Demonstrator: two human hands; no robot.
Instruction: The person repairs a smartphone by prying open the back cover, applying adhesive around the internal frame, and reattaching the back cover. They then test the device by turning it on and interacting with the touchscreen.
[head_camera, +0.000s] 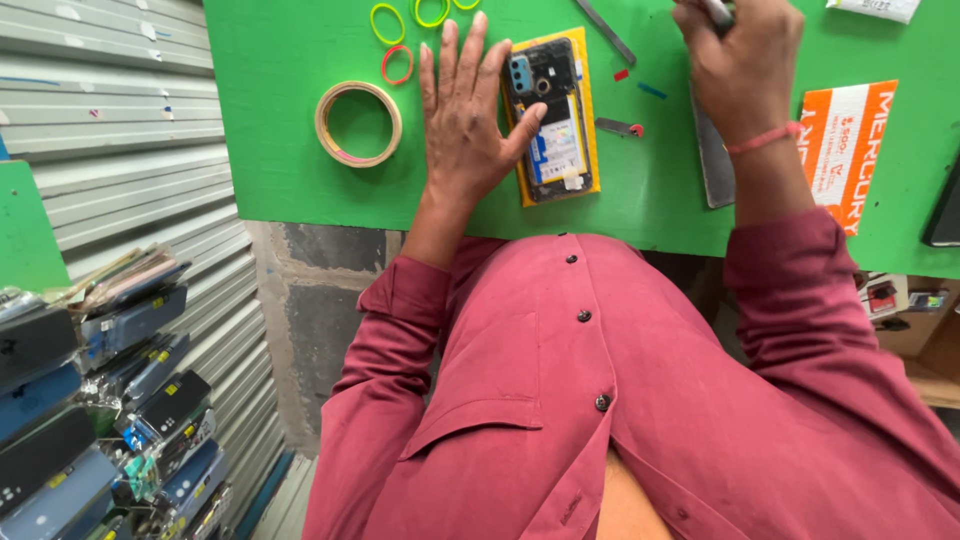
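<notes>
A: We log the left hand (462, 125) flat on the green table (280, 150), fingers spread, thumb pressing the opened black smartphone (551, 120) (back cover off) lying on a yellow pad (588, 110).

B: Right hand (740, 65) closed around a thin tool (718, 10); a tan tape roll (358, 123) lies left.

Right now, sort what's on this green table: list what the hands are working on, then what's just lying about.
In hand:
opened phone
yellow pad
left hand
right hand
small tool

Lying about:
tape roll
rubber bands
orange packet
tweezers
</notes>
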